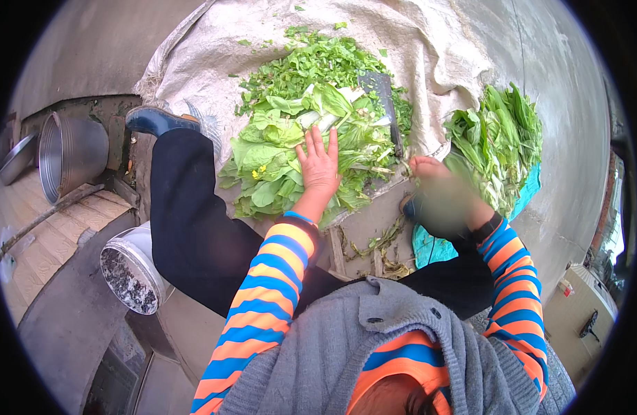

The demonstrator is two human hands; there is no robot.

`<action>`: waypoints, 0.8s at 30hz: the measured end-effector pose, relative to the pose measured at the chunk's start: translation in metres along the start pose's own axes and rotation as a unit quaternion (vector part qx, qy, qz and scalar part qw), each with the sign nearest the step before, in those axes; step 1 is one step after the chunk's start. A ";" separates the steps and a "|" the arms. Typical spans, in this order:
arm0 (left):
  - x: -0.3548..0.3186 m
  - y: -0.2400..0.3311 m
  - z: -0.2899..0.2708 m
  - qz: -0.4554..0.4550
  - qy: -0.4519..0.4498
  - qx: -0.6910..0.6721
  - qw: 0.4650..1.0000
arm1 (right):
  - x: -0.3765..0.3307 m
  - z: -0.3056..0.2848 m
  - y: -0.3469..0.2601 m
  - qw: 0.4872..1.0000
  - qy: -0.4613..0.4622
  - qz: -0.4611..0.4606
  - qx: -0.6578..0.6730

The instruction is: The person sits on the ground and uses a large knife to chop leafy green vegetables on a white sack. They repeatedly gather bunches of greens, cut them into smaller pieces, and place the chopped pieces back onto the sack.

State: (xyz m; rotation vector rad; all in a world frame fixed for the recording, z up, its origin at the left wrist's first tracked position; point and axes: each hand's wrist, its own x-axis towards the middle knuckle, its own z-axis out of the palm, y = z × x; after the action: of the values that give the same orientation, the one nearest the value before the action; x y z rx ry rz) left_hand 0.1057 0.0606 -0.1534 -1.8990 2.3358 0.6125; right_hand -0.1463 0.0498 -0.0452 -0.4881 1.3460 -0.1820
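My left hand [320,166] lies flat with fingers spread, pressing on a heap of leafy greens [266,155] with pale stems and a few yellow flowers. To its right, my right hand [429,168] is closed around the handle end of a dark-bladed cleaver [379,93]. The blade points away from me, along the right side of the heap and against the cut greens. A blurred patch covers part of my right hand and wrist. Beyond the whole leaves lies a pile of chopped greens [311,59].
A pale woven sack [443,48] is spread beneath the chopped pile. More whole greens [494,142] lie at the right on a teal sheet [528,190]. At left are a metal pot [90,152] and a white bucket [135,266]. My shoe [159,121] rests beside the sack.
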 end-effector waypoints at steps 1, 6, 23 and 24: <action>0.002 -0.002 -0.005 -0.001 -0.003 0.008 1.000 | -0.005 0.008 0.039 0.998 -0.021 -0.009 -0.062; 0.012 -0.013 -0.026 0.010 -0.008 0.016 1.000 | 0.010 0.037 0.154 0.712 -0.036 -0.228 -0.663; 0.069 -0.054 -0.073 -0.032 -0.086 -0.021 0.996 | 0.152 -0.035 0.057 0.849 0.382 -0.137 -0.338; 0.071 -0.055 -0.069 -0.033 -0.084 -0.004 0.996 | 0.155 -0.037 0.052 0.855 0.374 -0.126 -0.338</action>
State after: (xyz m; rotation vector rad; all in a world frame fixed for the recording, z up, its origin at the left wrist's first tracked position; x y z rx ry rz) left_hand 0.1550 -0.0378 -0.1252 -1.8407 2.1637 0.7448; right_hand -0.1544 0.0247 -0.2107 -1.2873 2.1156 -0.1062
